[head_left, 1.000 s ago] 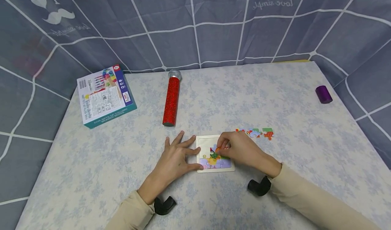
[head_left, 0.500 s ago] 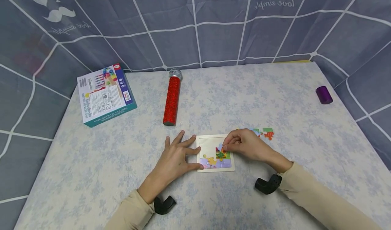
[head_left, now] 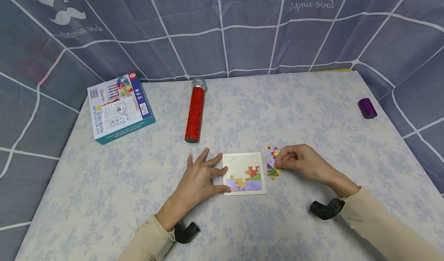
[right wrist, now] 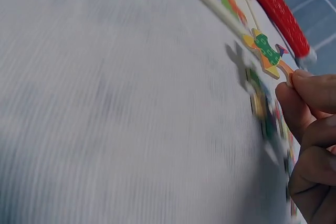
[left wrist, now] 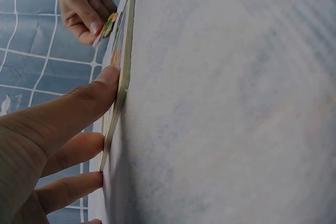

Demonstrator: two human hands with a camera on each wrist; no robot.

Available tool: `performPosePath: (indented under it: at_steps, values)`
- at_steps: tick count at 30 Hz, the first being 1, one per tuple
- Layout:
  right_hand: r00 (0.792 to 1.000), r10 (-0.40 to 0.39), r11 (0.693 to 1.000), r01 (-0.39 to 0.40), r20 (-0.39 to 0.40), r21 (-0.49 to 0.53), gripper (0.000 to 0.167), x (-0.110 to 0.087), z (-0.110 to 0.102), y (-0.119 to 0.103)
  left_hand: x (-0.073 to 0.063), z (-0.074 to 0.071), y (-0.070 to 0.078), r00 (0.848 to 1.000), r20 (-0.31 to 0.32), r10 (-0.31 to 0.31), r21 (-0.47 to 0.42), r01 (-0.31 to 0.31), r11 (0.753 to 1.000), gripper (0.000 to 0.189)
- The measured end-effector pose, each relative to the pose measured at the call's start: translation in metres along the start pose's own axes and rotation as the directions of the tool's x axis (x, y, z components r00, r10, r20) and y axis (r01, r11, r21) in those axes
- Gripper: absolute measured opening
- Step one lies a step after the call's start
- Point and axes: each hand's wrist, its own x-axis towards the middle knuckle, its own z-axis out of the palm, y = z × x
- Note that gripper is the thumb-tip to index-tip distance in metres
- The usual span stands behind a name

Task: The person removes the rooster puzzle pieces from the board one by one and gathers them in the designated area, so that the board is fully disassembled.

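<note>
My left hand (head_left: 199, 180) lies with fingers spread at the left side of a small square puzzle tray (head_left: 241, 154). Its thumb (left wrist: 89, 98) rests on the tray's rim, and other fingertips touch the edge. Interlocked pieces line the tray's bottom, with an orange-red piece (head_left: 252, 171) above them at the right. Just off the tray's right side, my right hand (head_left: 306, 164) pinches a puzzle piece (right wrist: 266, 48), mostly green, yellow and orange, between thumb and finger. In the right wrist view it is held above the table. Loose puzzle pieces (head_left: 275, 150) lie beyond, partly hidden by that hand.
A red glittery microphone (head_left: 195, 114) lies behind the tray. At the back left is a teal and white box (head_left: 119, 108). A purple cylinder (head_left: 367, 108) lies at the far right. A grey-blue checked curtain (head_left: 194, 26) hangs behind the patterned table (head_left: 312, 110).
My right hand has moved right from over the tray, carrying the green piece off it. The orange-red piece in the tray now shows. My left hand stays in place.
</note>
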Motion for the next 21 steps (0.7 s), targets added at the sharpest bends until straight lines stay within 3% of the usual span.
performPosePath:
  at_steps: [13, 21]
  values:
    - [0.995, 0.06, 0.996, -0.065, -0.077, -0.063, 0.018, -0.019, -0.028, 0.023, 0.0, 0.0, 0.0, 1.0, -0.001, -0.002, 0.011, 0.002, 1.0, 0.057]
    - [0.99, 0.031, 0.975, -0.061, -0.136, -0.215, 0.01, -0.017, -0.026, 0.019, 0.0, 0.001, 0.0, 1.0, -0.002, -0.003, 0.009, 0.003, 1.0, 0.057]
